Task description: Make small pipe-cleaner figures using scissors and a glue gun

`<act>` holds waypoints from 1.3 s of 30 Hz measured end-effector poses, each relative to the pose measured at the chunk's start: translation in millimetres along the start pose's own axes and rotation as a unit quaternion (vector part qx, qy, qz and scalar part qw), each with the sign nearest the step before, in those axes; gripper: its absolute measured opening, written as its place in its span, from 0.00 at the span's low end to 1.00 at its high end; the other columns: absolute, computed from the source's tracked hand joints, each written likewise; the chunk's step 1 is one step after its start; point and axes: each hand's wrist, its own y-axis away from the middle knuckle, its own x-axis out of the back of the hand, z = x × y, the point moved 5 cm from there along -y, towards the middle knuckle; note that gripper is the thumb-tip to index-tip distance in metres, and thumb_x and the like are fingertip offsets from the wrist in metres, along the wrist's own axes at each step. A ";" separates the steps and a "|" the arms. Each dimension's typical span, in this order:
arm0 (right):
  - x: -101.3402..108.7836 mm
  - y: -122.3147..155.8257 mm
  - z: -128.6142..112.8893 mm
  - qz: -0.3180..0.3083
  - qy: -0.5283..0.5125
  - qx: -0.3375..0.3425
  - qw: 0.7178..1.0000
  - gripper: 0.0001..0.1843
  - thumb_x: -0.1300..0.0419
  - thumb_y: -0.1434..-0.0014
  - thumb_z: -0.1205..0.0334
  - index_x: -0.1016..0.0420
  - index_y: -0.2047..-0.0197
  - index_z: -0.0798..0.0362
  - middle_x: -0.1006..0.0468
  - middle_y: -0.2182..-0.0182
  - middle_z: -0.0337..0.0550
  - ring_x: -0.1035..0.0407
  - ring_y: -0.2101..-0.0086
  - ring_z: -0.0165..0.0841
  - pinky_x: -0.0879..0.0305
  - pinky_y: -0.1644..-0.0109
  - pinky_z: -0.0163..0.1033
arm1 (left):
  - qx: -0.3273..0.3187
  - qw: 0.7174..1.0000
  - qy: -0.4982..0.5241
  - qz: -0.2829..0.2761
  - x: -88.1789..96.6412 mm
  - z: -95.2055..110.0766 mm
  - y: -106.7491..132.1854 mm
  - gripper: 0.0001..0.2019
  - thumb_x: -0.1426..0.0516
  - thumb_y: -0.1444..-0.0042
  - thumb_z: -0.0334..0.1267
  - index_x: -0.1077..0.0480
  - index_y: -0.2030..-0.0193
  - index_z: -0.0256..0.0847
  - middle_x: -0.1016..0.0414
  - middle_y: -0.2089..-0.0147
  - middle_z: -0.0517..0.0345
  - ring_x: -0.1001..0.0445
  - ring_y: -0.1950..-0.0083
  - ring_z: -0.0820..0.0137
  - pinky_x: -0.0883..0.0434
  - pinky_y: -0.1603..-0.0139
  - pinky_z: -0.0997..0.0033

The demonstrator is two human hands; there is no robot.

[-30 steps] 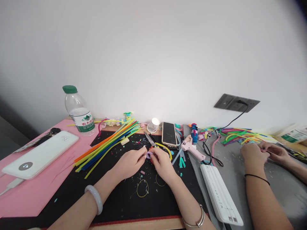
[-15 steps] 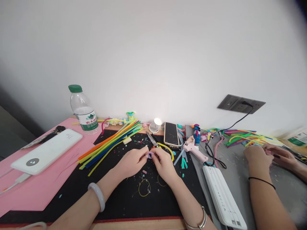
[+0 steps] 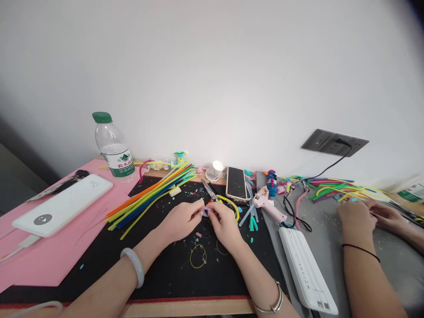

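Two hands have barely shifted this past second: the left hand [image 3: 184,220] and right hand [image 3: 225,223] still pinch a small lilac loop [image 3: 206,212] between their fingertips, above the black mat [image 3: 168,276]; the close handwork seems still under way.

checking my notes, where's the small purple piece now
In the head view, the purple piece is below centre, held between the left hand and right hand, over the black mat.
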 end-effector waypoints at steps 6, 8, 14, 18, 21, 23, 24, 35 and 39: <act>-0.3 -0.5 -1.7 -0.005 0.003 0.002 1.000 0.09 0.49 0.39 0.70 0.28 0.64 0.52 0.25 0.68 0.43 0.31 0.66 0.34 0.35 0.61 0.37 | 0.002 1.000 0.001 -0.001 -0.7 -1.9 0.1 0.07 0.54 0.41 0.35 0.44 0.71 0.43 0.39 0.77 0.66 0.39 0.75 0.72 0.47 0.72 0.73; -0.7 -0.7 -1.6 -0.006 0.002 0.003 1.000 0.09 0.49 0.39 0.70 0.28 0.64 0.52 0.25 0.68 0.43 0.31 0.67 0.33 0.35 0.61 0.36 | 0.002 1.000 0.001 -0.002 -1.0 -2.2 0.2 0.07 0.54 0.41 0.35 0.43 0.71 0.43 0.39 0.77 0.65 0.39 0.75 0.71 0.47 0.71 0.72; -1.4 -0.3 0.3 -0.010 0.006 0.006 1.000 0.10 0.50 0.39 0.70 0.28 0.63 0.52 0.25 0.68 0.42 0.31 0.67 0.33 0.36 0.61 0.36 | 0.008 1.000 -0.004 -0.003 -0.8 -0.9 -0.1 0.06 0.54 0.43 0.34 0.43 0.71 0.43 0.40 0.77 0.65 0.40 0.75 0.72 0.48 0.72 0.72; -1.3 0.5 1.6 -0.012 0.007 0.008 1.000 0.10 0.50 0.39 0.69 0.28 0.63 0.52 0.25 0.68 0.43 0.31 0.67 0.33 0.35 0.61 0.37 | 0.009 1.000 -0.007 -0.006 -0.5 -0.1 -0.6 0.06 0.54 0.43 0.34 0.43 0.71 0.43 0.40 0.77 0.65 0.41 0.75 0.72 0.48 0.73 0.72; -1.5 1.0 2.4 -0.016 0.005 0.009 1.000 0.10 0.49 0.39 0.69 0.28 0.64 0.52 0.25 0.68 0.42 0.32 0.67 0.33 0.35 0.61 0.37 | 0.003 1.000 -0.011 -0.004 -0.5 -0.3 -0.5 0.06 0.54 0.43 0.34 0.43 0.71 0.43 0.40 0.78 0.65 0.42 0.76 0.72 0.49 0.73 0.72; -1.6 1.1 2.6 -0.016 0.003 0.008 1.000 0.10 0.50 0.38 0.69 0.28 0.64 0.52 0.26 0.68 0.42 0.32 0.67 0.33 0.35 0.60 0.37 | 0.002 1.000 -0.010 -0.004 -0.9 -1.3 -0.3 0.06 0.54 0.43 0.35 0.43 0.71 0.43 0.40 0.78 0.65 0.42 0.76 0.72 0.49 0.73 0.72; -1.7 1.1 2.5 -0.016 0.003 0.008 1.000 0.10 0.50 0.38 0.69 0.28 0.64 0.52 0.25 0.68 0.42 0.32 0.67 0.33 0.36 0.60 0.37 | 0.002 1.000 -0.009 -0.005 -1.1 -1.8 -0.2 0.06 0.54 0.43 0.34 0.43 0.71 0.43 0.40 0.78 0.65 0.42 0.76 0.72 0.49 0.73 0.72; -1.8 -0.4 -2.9 -0.015 -0.010 0.003 1.000 0.09 0.49 0.40 0.71 0.29 0.65 0.52 0.26 0.69 0.42 0.32 0.67 0.33 0.37 0.62 0.35 | -0.006 1.000 0.007 0.001 -1.3 -4.6 1.1 0.06 0.54 0.42 0.34 0.44 0.70 0.43 0.40 0.77 0.67 0.41 0.75 0.73 0.48 0.72 0.73; -1.8 -0.8 -2.5 -0.022 -0.021 -0.017 0.999 0.08 0.48 0.40 0.70 0.29 0.66 0.53 0.26 0.70 0.41 0.33 0.69 0.32 0.39 0.63 0.35 | -0.002 1.000 0.005 -0.001 0.2 -2.8 1.7 0.05 0.54 0.43 0.33 0.44 0.71 0.43 0.42 0.78 0.67 0.43 0.76 0.73 0.50 0.73 0.72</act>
